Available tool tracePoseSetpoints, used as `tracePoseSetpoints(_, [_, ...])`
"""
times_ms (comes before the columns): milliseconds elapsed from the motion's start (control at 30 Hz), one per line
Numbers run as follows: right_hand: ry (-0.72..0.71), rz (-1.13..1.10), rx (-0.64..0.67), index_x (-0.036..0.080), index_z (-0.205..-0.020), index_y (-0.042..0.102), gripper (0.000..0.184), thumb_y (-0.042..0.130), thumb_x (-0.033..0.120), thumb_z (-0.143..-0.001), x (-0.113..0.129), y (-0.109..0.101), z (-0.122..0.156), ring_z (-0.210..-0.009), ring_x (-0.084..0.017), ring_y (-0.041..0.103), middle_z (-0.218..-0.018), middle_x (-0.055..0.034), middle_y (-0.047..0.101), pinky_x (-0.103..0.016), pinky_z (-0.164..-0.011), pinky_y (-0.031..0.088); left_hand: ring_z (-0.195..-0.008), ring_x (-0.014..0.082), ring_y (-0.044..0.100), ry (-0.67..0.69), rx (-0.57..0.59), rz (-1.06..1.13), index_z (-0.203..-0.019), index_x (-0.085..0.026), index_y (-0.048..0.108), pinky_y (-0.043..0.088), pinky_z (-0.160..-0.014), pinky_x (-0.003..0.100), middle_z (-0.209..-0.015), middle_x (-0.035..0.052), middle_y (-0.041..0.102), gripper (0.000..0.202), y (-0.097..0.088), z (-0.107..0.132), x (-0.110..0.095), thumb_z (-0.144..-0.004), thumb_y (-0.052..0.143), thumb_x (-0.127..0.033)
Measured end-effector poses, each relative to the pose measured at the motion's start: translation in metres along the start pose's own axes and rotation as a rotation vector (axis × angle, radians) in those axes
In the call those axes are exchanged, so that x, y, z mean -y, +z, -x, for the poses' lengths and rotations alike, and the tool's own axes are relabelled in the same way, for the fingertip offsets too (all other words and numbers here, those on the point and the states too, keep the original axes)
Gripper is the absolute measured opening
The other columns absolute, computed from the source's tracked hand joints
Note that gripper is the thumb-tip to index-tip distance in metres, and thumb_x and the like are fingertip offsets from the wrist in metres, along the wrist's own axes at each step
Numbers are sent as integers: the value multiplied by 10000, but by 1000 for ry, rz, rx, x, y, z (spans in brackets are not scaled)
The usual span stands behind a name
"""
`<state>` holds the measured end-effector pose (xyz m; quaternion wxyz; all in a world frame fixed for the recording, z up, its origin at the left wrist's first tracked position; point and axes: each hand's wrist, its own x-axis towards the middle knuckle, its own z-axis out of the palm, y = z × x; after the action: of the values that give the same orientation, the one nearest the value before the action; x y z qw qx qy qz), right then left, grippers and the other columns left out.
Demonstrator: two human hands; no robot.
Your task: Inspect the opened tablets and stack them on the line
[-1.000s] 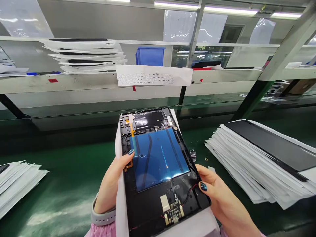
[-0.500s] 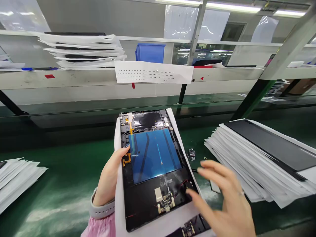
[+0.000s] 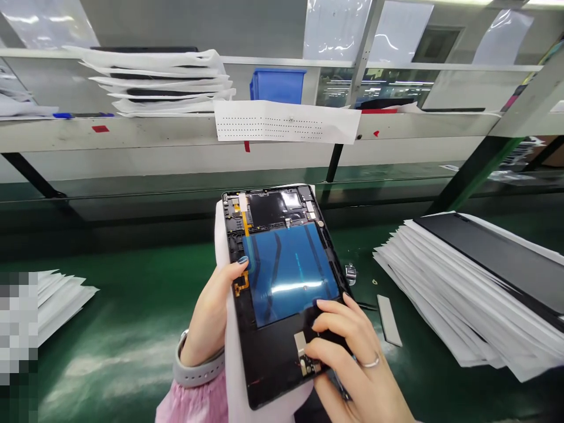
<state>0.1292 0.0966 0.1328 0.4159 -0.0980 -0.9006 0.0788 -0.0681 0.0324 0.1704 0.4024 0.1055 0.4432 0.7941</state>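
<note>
An opened tablet point(image 3: 273, 364) lies tilted in front of me, its inside facing up. It shows a blue-filmed battery point(image 3: 288, 258), an orange flex cable point(image 3: 245, 226) and a small circuit board point(image 3: 304, 352) near the lower end. White padding point(image 3: 235, 352) sits beneath the tablet. My left hand point(image 3: 211, 305) grips its left side, thumb on the edge of the battery. Over the lower right part, my right hand point(image 3: 352, 352) rests with bent, separated fingers; fingertips lie near the battery's lower edge and the board. It partly covers the board and right edge.
A stack of white sheets with a dark panel point(image 3: 489, 258) stands on the right. Near the tablet lie a grey strip point(image 3: 389, 320) and a shiny metal piece point(image 3: 351, 274). White sheets point(image 3: 66, 299) lie left. A shelf holds layered sheets point(image 3: 163, 82) and a blue bin point(image 3: 277, 86).
My right hand has moved left and down onto the tablet from beside it. The view has shifted, so the grey strip shows fully. My left hand keeps its grip.
</note>
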Motion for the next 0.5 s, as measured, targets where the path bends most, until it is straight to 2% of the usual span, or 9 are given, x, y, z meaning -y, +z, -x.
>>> tracePoseSetpoints(100, [22, -17, -16, 204, -955, 577, 343, 451, -60, -776, 2, 1, 0, -1208, -229, 541, -1027, -74, 577, -483, -1179, 327, -831, 323, 742, -65, -16, -3, -828, -174, 748, 622, -657, 353, -752, 28, 756, 327, 0, 0, 2, -596, 843, -383])
tracePoseSetpoints(300, [9, -23, -35, 213, -937, 588, 357, 449, -67, -765, 2, 3, -2, -1167, -241, 558, -1019, -69, 574, -543, -1157, 339, -800, 311, 742, -17, -51, -29, -772, -171, 751, 618, -645, 338, -714, 25, 741, 313, 3, 4, -1, -579, 852, -395])
tracePoseSetpoints(400, [48, -32, -21, 219, -930, 598, 366, 447, -76, -775, 4, 3, -1, -1189, -255, 542, -1051, -74, 556, -575, -1138, 357, -828, 325, 740, -23, -54, -38, -764, -166, 755, 620, -657, 349, -723, 33, 747, 311, 4, 4, -4, -574, 854, -392])
tracePoseSetpoints(500, [75, -46, -40, 216, -946, 606, 345, 467, -58, -790, 5, 4, 0, -1219, -267, 522, -1097, -87, 532, -547, -1118, 409, -869, 341, 738, -24, -50, -39, -789, -166, 758, 627, -681, 366, -753, 41, 760, 318, 3, 3, -5, -587, 847, -395])
